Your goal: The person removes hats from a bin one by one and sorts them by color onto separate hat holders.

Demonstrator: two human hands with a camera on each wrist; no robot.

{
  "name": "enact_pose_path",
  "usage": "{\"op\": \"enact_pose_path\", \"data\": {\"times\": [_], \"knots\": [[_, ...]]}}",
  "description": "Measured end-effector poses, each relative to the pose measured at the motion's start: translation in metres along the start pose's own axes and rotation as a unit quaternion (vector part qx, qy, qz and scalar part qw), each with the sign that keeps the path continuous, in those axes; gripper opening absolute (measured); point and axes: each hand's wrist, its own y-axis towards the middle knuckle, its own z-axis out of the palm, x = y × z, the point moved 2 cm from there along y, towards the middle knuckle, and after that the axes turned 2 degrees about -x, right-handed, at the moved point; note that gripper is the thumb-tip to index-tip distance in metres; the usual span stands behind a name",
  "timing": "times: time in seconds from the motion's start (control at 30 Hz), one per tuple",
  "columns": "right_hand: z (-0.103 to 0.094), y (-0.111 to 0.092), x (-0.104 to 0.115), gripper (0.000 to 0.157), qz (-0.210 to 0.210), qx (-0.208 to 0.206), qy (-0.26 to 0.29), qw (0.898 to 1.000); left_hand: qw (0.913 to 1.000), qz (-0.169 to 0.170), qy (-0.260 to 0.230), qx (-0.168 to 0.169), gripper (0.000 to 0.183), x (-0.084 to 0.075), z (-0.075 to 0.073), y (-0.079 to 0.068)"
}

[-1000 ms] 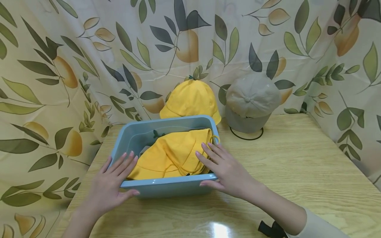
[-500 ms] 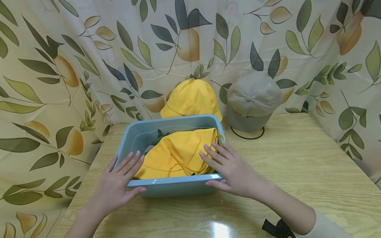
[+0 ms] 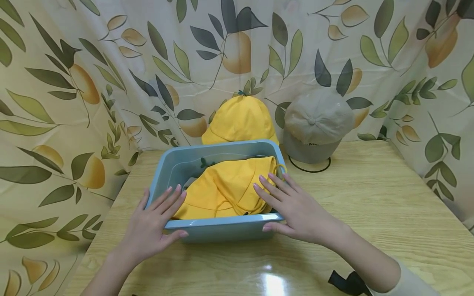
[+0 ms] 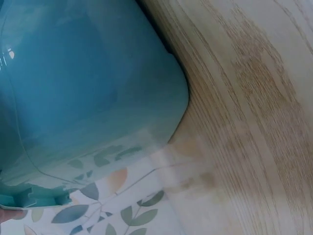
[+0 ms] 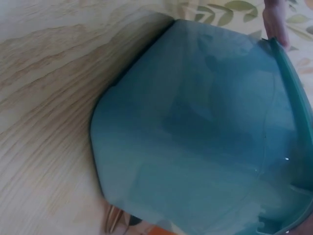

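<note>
A blue plastic bin [image 3: 222,231] stands on the table. Inside it lies a yellow cloth hat [image 3: 233,183] with a cord, and a bit of grey cloth [image 3: 190,183] shows beside it. My left hand [image 3: 151,225] rests over the near left corner of the rim, fingers straight and thumb along the front. At the near right corner, my right hand [image 3: 303,213] lies with extended, spread fingers over the rim. Both wrist views are largely filled by the bin's outer wall [image 4: 98,78], and its base meets the wood there.
Behind the bin, a yellow hat [image 3: 240,119] sits against the patterned curtain [image 3: 185,49]. A grey cap [image 3: 316,123] is right of it, with a dark ring [image 3: 310,170] at its base. A black strap [image 3: 348,283] is by the right forearm on the wooden table [image 3: 370,197].
The bin has slid a little to the right with both hands on it, and the hat inside has gone along. The view has shifted slightly too.
</note>
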Motion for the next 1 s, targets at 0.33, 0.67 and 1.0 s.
{"op": "enact_pose_path", "data": {"times": [0.33, 0.67, 1.0], "knots": [[-0.005, -0.014, -0.003, 0.073, -0.01, -0.001, -0.01, 1.0, 0.9994, -0.001, 0.01, 0.032, 0.075, -0.008, 0.003, 0.005], [-0.009, -0.023, -0.006, 0.076, -0.015, -0.008, -0.012, 1.0, 0.9997, 0.009, 0.011, 0.022, 0.075, -0.017, 0.007, 0.01], [-0.013, -0.033, -0.012, 0.071, -0.016, -0.016, -0.011, 1.0, 0.9989, -0.001, 0.008, 0.047, 0.077, -0.025, 0.009, 0.018]]}}
